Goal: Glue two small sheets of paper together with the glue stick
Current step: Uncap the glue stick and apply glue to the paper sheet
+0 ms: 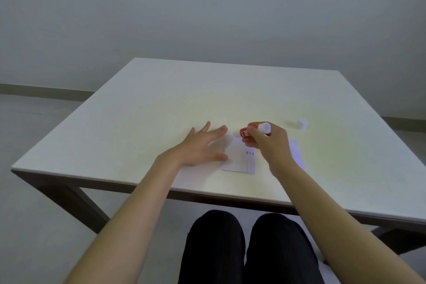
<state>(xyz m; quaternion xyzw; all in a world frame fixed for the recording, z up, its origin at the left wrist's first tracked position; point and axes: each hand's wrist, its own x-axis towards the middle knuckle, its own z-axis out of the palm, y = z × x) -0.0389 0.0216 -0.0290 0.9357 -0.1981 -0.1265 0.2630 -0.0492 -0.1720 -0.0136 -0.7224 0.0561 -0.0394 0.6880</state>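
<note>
Near our knees, the table (138, 168) edge; our left hand (198, 147) lies spread wide, pinning 1 paper sheet (239, 159); right hand (269, 143) grips the uncapped glue stick (250, 131) above it; sheet 2 (297, 152) right of sheet 1; dragging glue may crease or slide paper.

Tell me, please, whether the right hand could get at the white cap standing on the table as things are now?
Probably not at once: the right hand is shut on the glue stick. The white cap stands apart to its right on the table, with nothing between them, so the path looks free.
</note>
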